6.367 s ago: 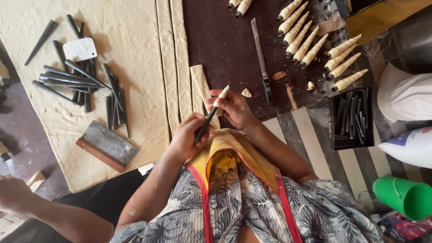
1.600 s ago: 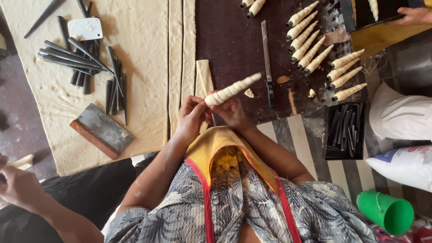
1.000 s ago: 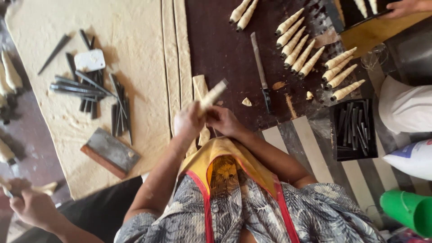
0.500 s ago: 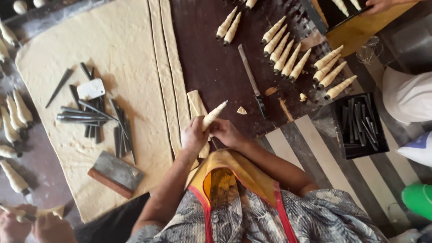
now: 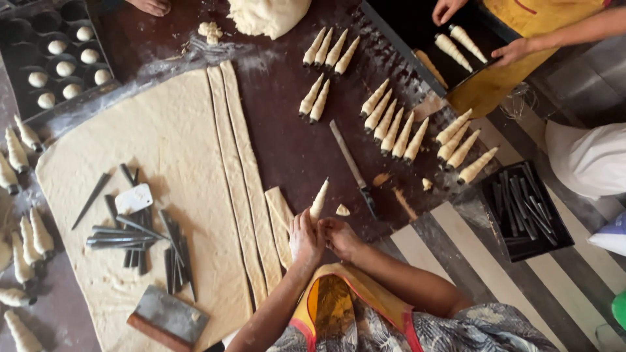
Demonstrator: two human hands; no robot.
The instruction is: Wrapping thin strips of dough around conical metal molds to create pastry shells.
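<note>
My left hand [image 5: 303,238] and my right hand [image 5: 340,236] are pressed together at the near edge of the dark table. Both grip the base of a dough-wrapped cone [image 5: 318,201] that points away from me. A short strip of dough [image 5: 280,220] lies just left of my left hand. A small dough scrap [image 5: 342,210] sits right of the cone. A long knife [image 5: 352,169] lies beyond my right hand. Rows of finished dough cones [image 5: 391,130] rest farther back.
A rolled dough sheet [image 5: 156,156] at left carries dark metal cone moulds [image 5: 140,238], a white scraper [image 5: 134,197] and a bench cutter [image 5: 166,319]. A black tray of moulds [image 5: 525,212] sits at right. Other people's hands [image 5: 515,51] load cones onto a baking tray [image 5: 424,39]. At the back are a dough lump [image 5: 267,14] and a muffin tray [image 5: 59,58].
The view has pulled back and shows more of the table's far side. My hands stay together on the cone, which now points more steeply away than before.
</note>
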